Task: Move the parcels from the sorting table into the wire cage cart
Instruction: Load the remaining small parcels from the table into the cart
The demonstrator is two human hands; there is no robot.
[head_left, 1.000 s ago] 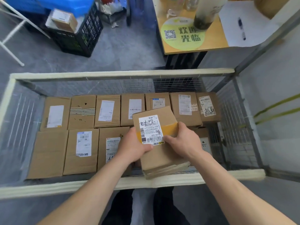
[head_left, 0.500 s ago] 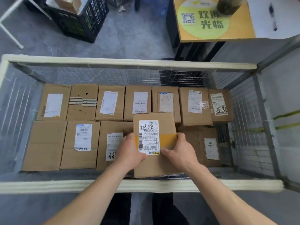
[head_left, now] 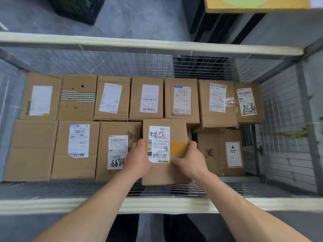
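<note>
A cardboard parcel (head_left: 165,173) with a white label and a yellow tape band sits low in the wire cage cart (head_left: 150,43), in the front row gap between a labelled box (head_left: 118,151) and a lower box marked HEAVY (head_left: 221,152). My left hand (head_left: 138,158) grips its left edge, thumb on the top face. My right hand (head_left: 191,159) grips its right edge the same way. Several other cardboard parcels fill the cart in two rows.
The cart's padded front rail (head_left: 157,204) runs under my forearms. Beyond the far rail lie grey floor, a black crate (head_left: 76,9) and a yellow-topped table (head_left: 257,4). Wire mesh walls close the cart's right side (head_left: 283,137).
Both hands have lowered the parcel from a tilted hold above the front rail down into the gap in the front row, where it now lies level. The view has tipped downward.
</note>
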